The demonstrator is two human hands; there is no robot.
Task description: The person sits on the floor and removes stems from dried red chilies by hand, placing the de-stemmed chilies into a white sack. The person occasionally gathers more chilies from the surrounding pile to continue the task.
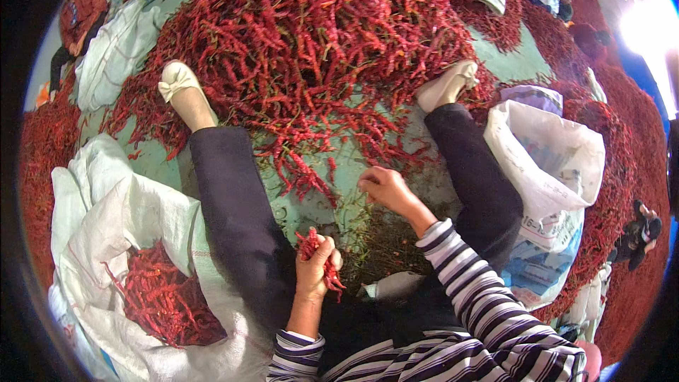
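Note:
My left hand point(314, 270) grips a small bunch of red chilli peppers point(333, 282), whose ends poke out above and below the fist. Ahead and to the right of it, my right hand point(387, 189) hovers over the floor with curled fingers. Whether anything small is pinched in it cannot be made out. Between my legs lie loose green stems point(354, 228) and darker scraps. A large heap of red chillies point(323, 26) rises in front, its near edge spilling towards my hands. At my left, an open white woven sack point(217, 286) has red chillies point(164, 302) inside.
A white printed sack point(546, 223) with its mouth open stands by my right leg. My shoes point(183, 82) touch the heap's edges. More sacks point(119, 53) lie at upper left, near another person point(82, 16). Other people work among chilli heaps point(631, 170) at right.

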